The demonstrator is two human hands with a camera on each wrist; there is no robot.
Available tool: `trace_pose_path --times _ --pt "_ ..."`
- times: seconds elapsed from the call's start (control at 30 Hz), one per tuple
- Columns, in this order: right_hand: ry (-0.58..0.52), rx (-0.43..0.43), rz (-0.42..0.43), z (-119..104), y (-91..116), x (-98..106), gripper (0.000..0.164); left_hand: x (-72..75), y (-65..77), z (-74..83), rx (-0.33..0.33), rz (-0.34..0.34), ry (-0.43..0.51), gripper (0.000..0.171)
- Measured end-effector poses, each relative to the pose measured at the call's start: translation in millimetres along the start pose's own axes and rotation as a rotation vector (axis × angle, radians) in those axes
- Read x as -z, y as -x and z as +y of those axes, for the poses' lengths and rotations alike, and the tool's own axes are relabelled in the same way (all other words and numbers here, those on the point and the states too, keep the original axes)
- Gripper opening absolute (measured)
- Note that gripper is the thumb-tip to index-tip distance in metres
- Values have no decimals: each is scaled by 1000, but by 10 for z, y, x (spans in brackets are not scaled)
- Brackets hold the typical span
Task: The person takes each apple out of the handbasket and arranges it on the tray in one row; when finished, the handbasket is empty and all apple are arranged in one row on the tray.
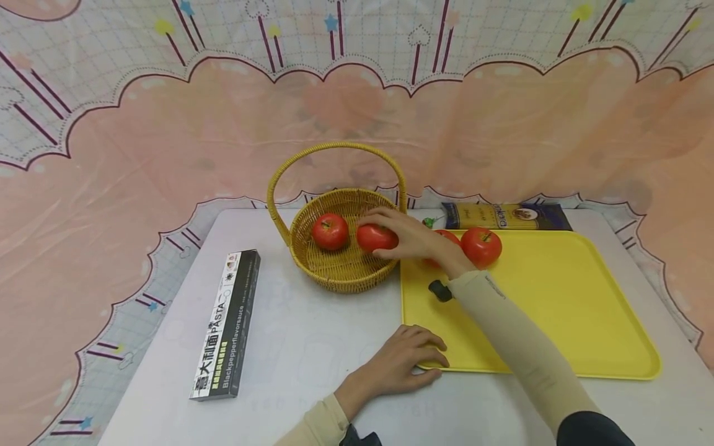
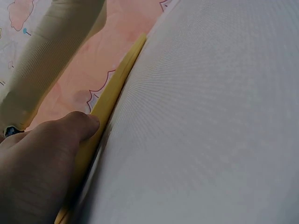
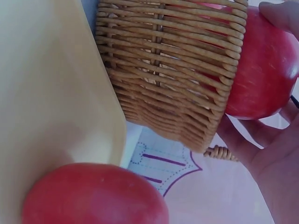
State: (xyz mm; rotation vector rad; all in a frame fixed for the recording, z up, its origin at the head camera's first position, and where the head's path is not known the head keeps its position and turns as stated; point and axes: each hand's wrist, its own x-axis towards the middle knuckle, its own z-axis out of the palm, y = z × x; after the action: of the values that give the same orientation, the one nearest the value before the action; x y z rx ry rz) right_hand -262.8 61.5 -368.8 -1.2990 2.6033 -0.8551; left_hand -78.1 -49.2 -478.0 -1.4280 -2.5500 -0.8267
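My right hand (image 1: 409,238) grips a red tomato (image 1: 375,238) at the right side of the yellow wicker basket (image 1: 340,284). In the right wrist view this tomato (image 3: 261,65) shows at the basket's rim, with thumb and fingers around it. Another tomato (image 1: 330,231) sits inside the basket. Under the right forearm, the yellow tray (image 1: 558,310) bears a tomato (image 1: 481,246) and one more partly hidden by the hand. My left hand (image 1: 398,362) holds the tray's near left corner, its thumb (image 2: 86,125) against the rim in the left wrist view.
A black and white pasta box (image 1: 225,325) lies on the left of the white table (image 1: 301,347). Behind the tray lies a yellow and dark blue packet (image 1: 502,216). The basket's tall handle (image 1: 337,145) arches above it. A patterned cloth (image 1: 502,136) hangs behind.
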Motion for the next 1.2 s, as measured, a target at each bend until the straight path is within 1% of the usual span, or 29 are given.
trace_pose_path --times 0.1,0.3,0.6,0.9,1.03,1.2 --pt "-9 -9 24 5 62 7 57 0 4 2 10 -3 10 15" --pt "-52 6 84 12 171 25 56 -2 10 9 24 -11 27 15" --pt "-133 -33 165 -9 345 76 58 -7 8 5 4 6 9 14" --pt "-165 7 244 -9 499 71 61 -5 -3 -9 -10 15 -20 15" --pt "-179 -19 279 9 586 59 62 -12 2 1 -2 7 -3 15" --pt "-211 -63 325 40 704 68 61 -11 0 4 2 5 -5 15"
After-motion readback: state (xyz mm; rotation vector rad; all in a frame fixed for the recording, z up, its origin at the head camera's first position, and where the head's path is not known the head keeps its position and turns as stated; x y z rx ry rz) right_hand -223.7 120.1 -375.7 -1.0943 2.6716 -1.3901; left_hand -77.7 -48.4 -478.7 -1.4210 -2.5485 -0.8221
